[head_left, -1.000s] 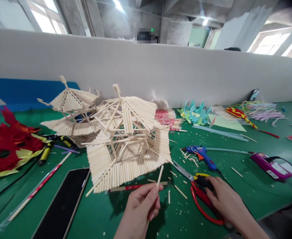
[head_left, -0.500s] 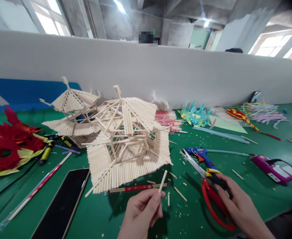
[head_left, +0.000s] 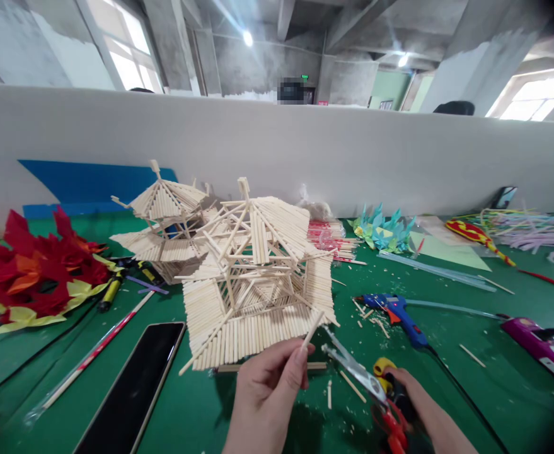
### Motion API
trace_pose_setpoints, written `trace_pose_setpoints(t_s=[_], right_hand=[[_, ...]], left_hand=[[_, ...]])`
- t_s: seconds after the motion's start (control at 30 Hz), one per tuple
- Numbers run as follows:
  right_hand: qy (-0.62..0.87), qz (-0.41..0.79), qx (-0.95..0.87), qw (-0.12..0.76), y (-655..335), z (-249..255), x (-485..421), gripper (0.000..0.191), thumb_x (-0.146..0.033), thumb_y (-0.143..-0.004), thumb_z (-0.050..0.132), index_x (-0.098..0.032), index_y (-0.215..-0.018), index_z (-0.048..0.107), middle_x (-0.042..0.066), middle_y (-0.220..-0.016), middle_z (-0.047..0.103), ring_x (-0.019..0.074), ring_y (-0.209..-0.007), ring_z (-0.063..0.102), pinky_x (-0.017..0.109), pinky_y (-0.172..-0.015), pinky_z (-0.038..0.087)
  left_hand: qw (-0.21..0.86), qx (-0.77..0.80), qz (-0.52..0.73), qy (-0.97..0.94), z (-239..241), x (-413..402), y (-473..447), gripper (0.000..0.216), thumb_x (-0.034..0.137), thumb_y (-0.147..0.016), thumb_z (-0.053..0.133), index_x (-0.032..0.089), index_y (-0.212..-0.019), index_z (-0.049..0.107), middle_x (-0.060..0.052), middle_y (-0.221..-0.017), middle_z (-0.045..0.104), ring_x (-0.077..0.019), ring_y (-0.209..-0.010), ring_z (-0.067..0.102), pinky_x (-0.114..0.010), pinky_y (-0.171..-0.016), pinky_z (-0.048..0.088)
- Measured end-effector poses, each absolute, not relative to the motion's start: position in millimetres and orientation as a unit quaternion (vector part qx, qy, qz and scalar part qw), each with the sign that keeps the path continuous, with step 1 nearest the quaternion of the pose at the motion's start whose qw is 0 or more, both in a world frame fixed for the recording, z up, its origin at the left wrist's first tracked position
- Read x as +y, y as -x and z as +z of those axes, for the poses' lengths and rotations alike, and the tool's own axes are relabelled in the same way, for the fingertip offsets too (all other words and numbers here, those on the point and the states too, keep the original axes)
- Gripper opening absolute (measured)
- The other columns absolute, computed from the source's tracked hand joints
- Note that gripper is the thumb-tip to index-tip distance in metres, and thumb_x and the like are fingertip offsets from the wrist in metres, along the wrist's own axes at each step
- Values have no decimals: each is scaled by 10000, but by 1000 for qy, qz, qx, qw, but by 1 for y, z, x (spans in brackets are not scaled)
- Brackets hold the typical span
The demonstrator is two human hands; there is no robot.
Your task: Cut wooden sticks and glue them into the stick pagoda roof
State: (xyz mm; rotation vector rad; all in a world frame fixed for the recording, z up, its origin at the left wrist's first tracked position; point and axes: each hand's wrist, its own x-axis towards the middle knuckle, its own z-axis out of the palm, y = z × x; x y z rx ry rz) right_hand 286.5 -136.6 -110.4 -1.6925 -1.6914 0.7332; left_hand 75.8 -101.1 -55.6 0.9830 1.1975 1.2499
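The green table (head_left: 201,419) is used as the work surface; loose debris should be brushed away from the cutting zone so that good pieces are not lost among it.

The front stick model (head_left: 258,252) is set at the table's middle, with a smaller rear stick model (head_left: 163,249) behind it to the left. Since the work is done just in front of the lower roof, its edge should not be knocked by the wrist or the blades.

At the back, red-banded sticks (head_left: 326,236) are contained in clear plastic wrap, their ends projecting. At the left, a clear sleeve (head_left: 33,416) is laid flat, with one red-and-white stick (head_left: 111,340) inside.

The scissors (head_left: 374,384) are held by the right hand (head_left: 423,403), its fingers wrapped around the handles, which are partly blurred. The step in hand is judged to be a trimming cut: the blades should be set square to the stick and closed in one firm stroke.

The glue gun (head_left: 402,315) is rested to the right; its nozzle should be treated as hot.

The short stick (head_left: 313,328) is pinched between thumb and fingers of the left hand (head_left: 271,391), in front of the model, upper end free. The blade tips lie just beside it; whether contact is made cannot be told. The fingertips should be held below the cutting line.

Small offcuts (head_left: 352,386) are scattered beneath the blades.
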Motion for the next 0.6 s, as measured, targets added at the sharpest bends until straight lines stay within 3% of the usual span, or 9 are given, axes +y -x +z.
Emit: trace_pose_setpoints(t_s=[0.13,0.23,0.37,0.6], right_hand=[[633,247,-664,311,-278,-110,-121,266,-246,-789,410,-204,-713,662,30,-605,689,202,-599,667,278,-562,533],[630,244,-669,309,-274,-112,-116,317,-236,-804,379,-192,-670,663,36,-580,683,195,-589,667,277,-574,537],[627,239,-676,305,-270,-114,-115,278,-239,-785,407,-201,-688,664,22,-575,678,198,-608,664,273,-581,539],[630,228,-682,293,-273,-118,-123,218,-270,-685,494,-212,-834,642,40,-734,696,231,-696,666,281,-595,532]], left_hand=[[518,513,518,-447,-55,-102,-76,126,292,-688,636,192,-678,712,-10,-554,571,-135,-540,478,-230,-512,402],[518,499,532,-448,-58,-103,-77,105,283,-674,641,217,-701,718,-40,-671,636,-183,-627,548,-265,-590,444],[495,487,521,-496,-60,-105,-77,118,257,-702,596,232,-678,709,-39,-670,618,-168,-597,519,-248,-566,415],[469,458,507,-560,-67,-104,-73,158,206,-726,547,229,-659,688,-23,-615,548,-151,-554,456,-235,-530,358]])
